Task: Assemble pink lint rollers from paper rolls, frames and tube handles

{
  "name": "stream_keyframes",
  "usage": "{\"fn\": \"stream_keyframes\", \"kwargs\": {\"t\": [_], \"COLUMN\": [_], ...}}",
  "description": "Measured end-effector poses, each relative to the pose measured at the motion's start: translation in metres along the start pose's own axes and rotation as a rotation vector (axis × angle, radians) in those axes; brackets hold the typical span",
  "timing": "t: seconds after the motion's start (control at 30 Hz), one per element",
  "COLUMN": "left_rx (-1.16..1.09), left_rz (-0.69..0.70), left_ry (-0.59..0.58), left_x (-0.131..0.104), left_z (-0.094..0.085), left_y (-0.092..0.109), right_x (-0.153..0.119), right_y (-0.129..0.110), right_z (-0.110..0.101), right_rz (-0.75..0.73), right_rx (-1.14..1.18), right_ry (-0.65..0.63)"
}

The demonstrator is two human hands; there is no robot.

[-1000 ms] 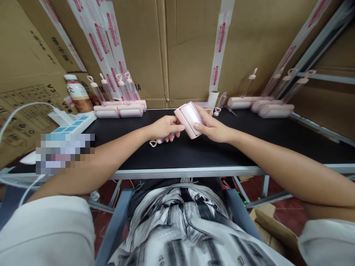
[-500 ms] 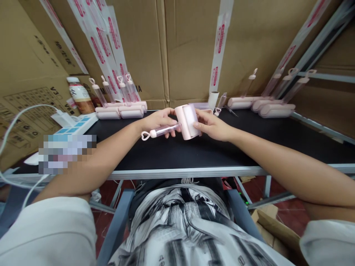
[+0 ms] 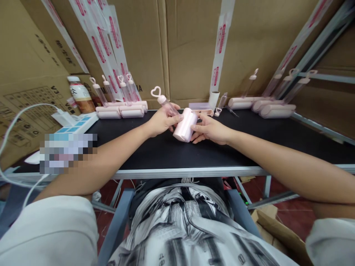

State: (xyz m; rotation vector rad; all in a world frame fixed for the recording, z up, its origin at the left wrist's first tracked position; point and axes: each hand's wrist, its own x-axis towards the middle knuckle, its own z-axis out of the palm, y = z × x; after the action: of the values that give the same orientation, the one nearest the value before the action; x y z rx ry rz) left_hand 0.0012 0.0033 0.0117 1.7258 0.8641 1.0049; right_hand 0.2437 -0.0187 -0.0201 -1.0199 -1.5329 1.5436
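Note:
A pale pink device with a rounded body (image 3: pixel 185 125) is held above the black table top (image 3: pixel 155 151), between both hands. A clear tube with a pink heart-shaped loop (image 3: pixel 161 99) sticks out from it to the upper left. My left hand (image 3: pixel 165 120) is closed on the device's left side, where the tube meets it. My right hand (image 3: pixel 208 129) grips the body's right side, its fingers bent round it. Behind the hands lie a lilac piece (image 3: pixel 198 105) and a pink shell part (image 3: pixel 208 112).
Several similar pink devices (image 3: pixel 108 112) stand at the back left, more (image 3: pixel 277 111) at the back right. A white roll (image 3: pixel 213 99) and a small clear tube (image 3: pixel 222 99) are behind. A bottle (image 3: pixel 80 95) and a power strip (image 3: pixel 76 127) are at left.
The heart-loop tube has swung from pointing left to pointing up and left. The device's body has turned and tilted with it, and both hands have shifted their hold.

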Motion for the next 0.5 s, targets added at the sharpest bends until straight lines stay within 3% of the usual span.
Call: {"fn": "stream_keyframes", "kwargs": {"t": [0.1,0.3,0.4,0.5], "left_rx": [0.074,0.094,0.159,0.289], "left_rz": [0.027,0.010,0.044,0.111], "left_ry": [0.141,0.306,0.357,0.474], "left_x": [0.004,0.011,0.017,0.029], "left_z": [0.000,-0.013,-0.028,-0.056], "left_y": [0.001,0.007,0.006,-0.002], "right_x": [0.002,0.007,0.006,0.006], "right_y": [0.001,0.004,0.005,0.006], "right_z": [-0.004,-0.014,-0.016,-0.019], "right_rz": [0.029,0.003,-0.032,-0.067], "right_rx": [-0.016,-0.144,-0.165,-0.189], "right_ry": [-0.004,-0.116,-0.150,-0.194]}}
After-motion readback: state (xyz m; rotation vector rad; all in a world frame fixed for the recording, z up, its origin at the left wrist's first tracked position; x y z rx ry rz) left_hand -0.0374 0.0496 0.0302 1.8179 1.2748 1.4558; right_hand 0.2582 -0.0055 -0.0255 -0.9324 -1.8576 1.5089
